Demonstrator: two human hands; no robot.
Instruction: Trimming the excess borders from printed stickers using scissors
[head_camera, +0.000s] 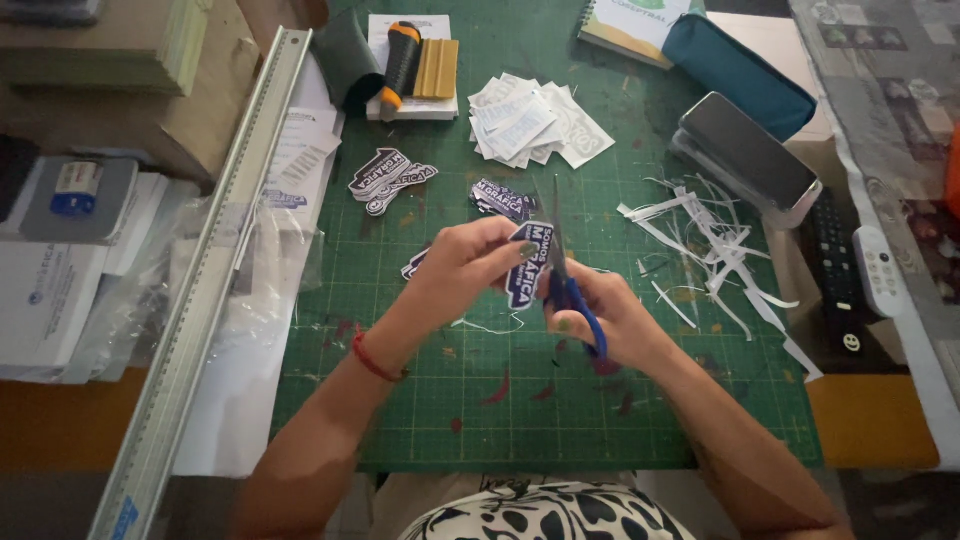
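Pinching a dark sticker (527, 262) in our left hand (470, 268), we hold it above the green mat (600, 400); our right hand (600, 315) grips blue scissors (565, 270), blades upright against its edge.

The right hand (610, 315) hides the blue scissors' (572, 290) handles. At twelve o'clock, the spiral notebook (632, 25) runs off the top edge; at nine o'clock, the stacked white boxes (45, 290) are cut off.

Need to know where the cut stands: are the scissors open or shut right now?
Cannot tell for sure. The scissors in the right hand point up beside the sticker held by the left hand; the blades look like one thin line.
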